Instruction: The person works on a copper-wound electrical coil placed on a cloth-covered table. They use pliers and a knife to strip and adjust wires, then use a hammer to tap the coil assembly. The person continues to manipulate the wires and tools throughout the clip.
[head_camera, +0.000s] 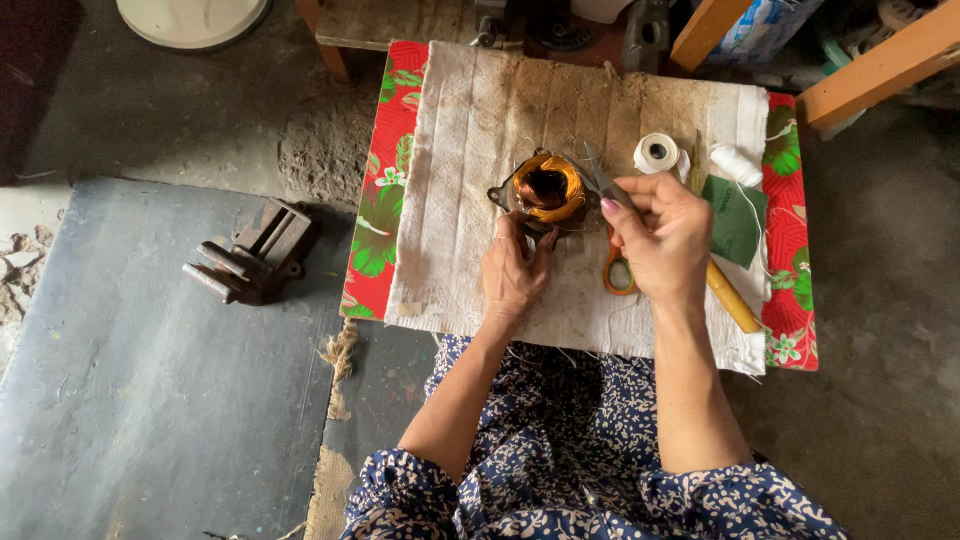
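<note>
A small motor stator wound with copper wire (547, 188) is seen lying near the middle of a low board (798, 250), which is covered by a red flowered cloth and, over that, a stained white cloth (470, 140). The stator is steadied from the near side by the left hand (513, 272), whose fingers are closed against its dark metal frame. The right hand (662, 232) is held just to the right of the stator, its fingers pinched together on something thin; what exactly is gripped cannot be told, though a fine pale thread appears to run from it toward the winding. A pair of scissors with orange handles (612, 250) is laid on the white cloth between the two hands, the blades pointing toward the far edge. Near the far right corner of the board a roll of white tape (657, 153), a spool of white thread (737, 165) and a piece of green card (735, 218) are set close together, and a wooden-handled tool (733, 297) lies slantwise under the right wrist. A bench vise (253, 252) rests on the dark floor mat (130, 400), well apart from the board's left edge.
</note>
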